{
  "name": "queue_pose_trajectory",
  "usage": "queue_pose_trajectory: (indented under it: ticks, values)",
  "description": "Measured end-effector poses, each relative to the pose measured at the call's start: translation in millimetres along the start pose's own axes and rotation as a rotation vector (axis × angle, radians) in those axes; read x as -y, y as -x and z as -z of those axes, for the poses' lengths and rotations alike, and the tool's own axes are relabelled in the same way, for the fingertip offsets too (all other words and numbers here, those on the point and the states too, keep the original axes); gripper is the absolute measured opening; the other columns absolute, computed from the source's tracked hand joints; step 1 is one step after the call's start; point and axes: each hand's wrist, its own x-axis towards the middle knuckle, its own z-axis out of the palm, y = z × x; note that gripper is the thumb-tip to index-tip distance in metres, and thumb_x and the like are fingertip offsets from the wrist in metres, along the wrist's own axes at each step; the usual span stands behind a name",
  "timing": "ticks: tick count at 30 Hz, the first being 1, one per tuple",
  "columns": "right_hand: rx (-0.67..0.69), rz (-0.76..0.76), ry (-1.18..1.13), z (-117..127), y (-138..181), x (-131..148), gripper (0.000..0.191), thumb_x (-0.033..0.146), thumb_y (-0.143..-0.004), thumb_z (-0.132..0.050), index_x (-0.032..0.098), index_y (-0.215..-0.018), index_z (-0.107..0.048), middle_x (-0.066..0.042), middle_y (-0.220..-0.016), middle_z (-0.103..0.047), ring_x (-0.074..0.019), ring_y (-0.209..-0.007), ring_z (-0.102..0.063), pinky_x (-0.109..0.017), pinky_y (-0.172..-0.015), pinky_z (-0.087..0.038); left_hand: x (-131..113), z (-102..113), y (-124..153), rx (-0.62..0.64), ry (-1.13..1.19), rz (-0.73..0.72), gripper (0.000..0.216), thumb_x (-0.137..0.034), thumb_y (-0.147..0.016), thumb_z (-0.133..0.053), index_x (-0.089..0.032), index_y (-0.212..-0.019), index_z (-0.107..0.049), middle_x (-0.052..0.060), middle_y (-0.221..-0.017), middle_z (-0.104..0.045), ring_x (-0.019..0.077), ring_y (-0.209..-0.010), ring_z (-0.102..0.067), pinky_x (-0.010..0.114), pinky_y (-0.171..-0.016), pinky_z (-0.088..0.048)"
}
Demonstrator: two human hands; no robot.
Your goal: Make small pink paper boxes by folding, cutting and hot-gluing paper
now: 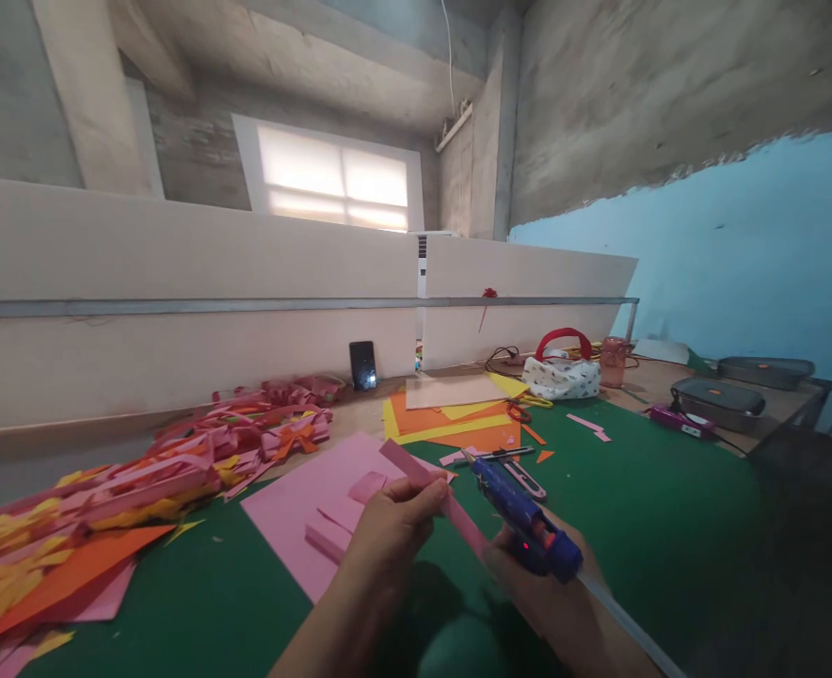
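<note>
Between the thumb and fingers of my left hand point(408, 513) is a strip of pink paper point(464, 525), slanting down to the right. My right hand point(529, 579) is wrapped round a blue hot glue gun point(519, 508), its nozzle pointing up and left, above the strip's right side. A small red light glows on the gun, and a pale glue stick point(617, 607) comes out of its back. The strip's lower end reaches my right hand; whether those fingers touch it I cannot tell. Under my left hand lies a pink sheet point(281, 504) with folded pink pieces point(328, 539) on it.
Colored paper cutouts point(197, 461) heap along the left. Behind my hands are orange and yellow sheets point(444, 428), scissors point(519, 411) and a box cutter point(511, 455). A phone point(363, 365) leans on the white partition. A cloth bag point(561, 379) and a purple power strip point(680, 421) stand right.
</note>
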Motion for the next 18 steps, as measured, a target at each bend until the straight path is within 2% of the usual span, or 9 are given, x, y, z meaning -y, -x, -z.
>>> queue_pose_trajectory:
  ticks: [5,10,13,16,18]
  values:
    - [0.052,-0.054,0.005,13.4,8.2,-6.7,0.012,0.018,-0.059,-0.057,0.019,-0.054,-0.046,0.008,-0.039,-0.045,-0.009,-0.037,-0.045,-0.02,-0.04,-0.036,-6.1,0.5,0.1,-0.012,-0.01,-0.003,0.021,-0.026,-0.053,-0.078,-0.011,-0.065,-0.07,0.001,-0.054,-0.059,0.0067,-0.053,-0.048,0.017,-0.049,-0.033]
    - [0.097,-0.128,-0.03,19.3,15.8,-9.4,0.013,0.021,-0.061,-0.056,0.02,-0.054,-0.045,0.008,-0.037,-0.046,-0.0099,-0.035,-0.049,-0.019,-0.039,-0.038,-13.7,4.0,-0.2,-0.031,0.108,-0.02,0.015,-0.021,-0.056,-0.078,-0.011,-0.063,-0.069,0.0,-0.059,-0.061,0.0031,-0.051,-0.047,0.013,-0.048,-0.035]
    - [0.065,-0.13,0.014,20.9,14.8,-14.4,0.011,0.022,-0.061,-0.057,0.02,-0.056,-0.047,0.007,-0.04,-0.048,-0.0097,-0.037,-0.05,-0.018,-0.04,-0.04,-15.7,1.7,2.6,-0.066,0.08,-0.034,0.02,-0.029,-0.062,-0.074,-0.014,-0.075,-0.069,0.002,-0.07,-0.064,0.006,-0.061,-0.054,0.013,-0.055,-0.04]
    - [0.019,-0.141,0.056,20.0,9.6,-24.5,0.008,0.022,-0.059,-0.059,0.019,-0.061,-0.052,0.007,-0.043,-0.052,-0.0102,-0.04,-0.052,-0.018,-0.041,-0.041,-7.6,-4.5,5.8,0.068,-0.076,0.032,0.032,-0.035,-0.061,-0.074,-0.015,-0.085,-0.067,0.006,-0.08,-0.067,0.0104,-0.068,-0.059,0.017,-0.056,-0.043]
    - [0.044,-0.163,0.022,17.1,7.7,-31.4,0.011,0.025,-0.059,-0.062,0.019,-0.064,-0.055,0.006,-0.044,-0.054,-0.0113,-0.04,-0.053,-0.019,-0.041,-0.042,2.3,-7.8,6.2,0.212,-0.122,0.135,0.037,-0.027,-0.053,-0.079,-0.012,-0.084,-0.066,0.007,-0.079,-0.068,0.0129,-0.068,-0.061,0.02,-0.057,-0.046]
